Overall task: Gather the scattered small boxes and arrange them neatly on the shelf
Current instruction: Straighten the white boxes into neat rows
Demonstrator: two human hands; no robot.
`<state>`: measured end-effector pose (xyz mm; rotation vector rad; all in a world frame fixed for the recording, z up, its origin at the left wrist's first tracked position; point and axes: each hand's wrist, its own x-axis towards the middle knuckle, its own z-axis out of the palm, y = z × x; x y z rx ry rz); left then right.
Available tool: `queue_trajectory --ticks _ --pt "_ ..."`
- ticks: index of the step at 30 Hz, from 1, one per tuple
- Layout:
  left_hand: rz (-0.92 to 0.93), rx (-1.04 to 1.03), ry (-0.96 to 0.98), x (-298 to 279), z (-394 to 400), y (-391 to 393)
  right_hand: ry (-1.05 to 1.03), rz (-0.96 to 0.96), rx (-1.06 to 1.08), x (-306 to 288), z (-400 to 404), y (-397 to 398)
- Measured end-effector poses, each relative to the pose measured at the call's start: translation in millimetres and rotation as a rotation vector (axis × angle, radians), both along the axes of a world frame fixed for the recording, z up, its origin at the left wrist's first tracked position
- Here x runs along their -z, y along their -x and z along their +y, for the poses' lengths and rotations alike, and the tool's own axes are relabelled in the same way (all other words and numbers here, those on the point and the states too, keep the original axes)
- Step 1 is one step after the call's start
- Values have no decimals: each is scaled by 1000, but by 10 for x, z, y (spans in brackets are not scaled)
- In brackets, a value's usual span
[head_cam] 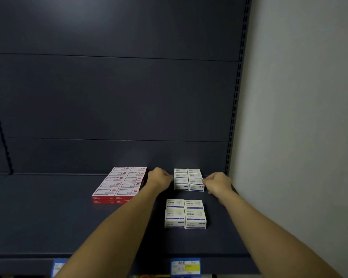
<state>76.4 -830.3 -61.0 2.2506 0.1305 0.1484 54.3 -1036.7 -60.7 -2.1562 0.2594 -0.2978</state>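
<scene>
A block of small white boxes [188, 178] stands at the back of the dark shelf [48, 217], two wide and stacked. My left hand [159, 176] is at the block's left side and my right hand [218, 182] at its right side, fingers curled against the box edges. How firmly either hand grips is hard to tell. A second group of white boxes [185, 213] sits nearer the front, two by two. To the left, red and white boxes [120, 184] lie in two neat rows, stacked two high.
The dark back panel [113, 97] rises behind the shelf, with a slotted upright [236, 97] at its right. A pale wall [299, 117] borders the right side. Price labels [185, 266] hang on the shelf's front edge.
</scene>
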Motion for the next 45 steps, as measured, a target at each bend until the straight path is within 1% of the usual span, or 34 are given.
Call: queue_trajectory --ticks 3,8,18,24,33,45 --pt "-9 7 4 26 -32 -114 -5 19 6 25 8 -91" --pt "2 35 -45 41 -87 -230 -42 56 24 67 40 -195" --pt "83 49 -95 -17 -72 -237 -68 108 13 21 73 -187" --pt "78 51 -125 -24 -28 -145 -68 139 -22 10 101 -85" --pt "111 47 -119 -34 4 80 -52 161 -56 -33 108 205" --pt "130 47 -134 -24 49 217 7 173 -103 -75 118 424"
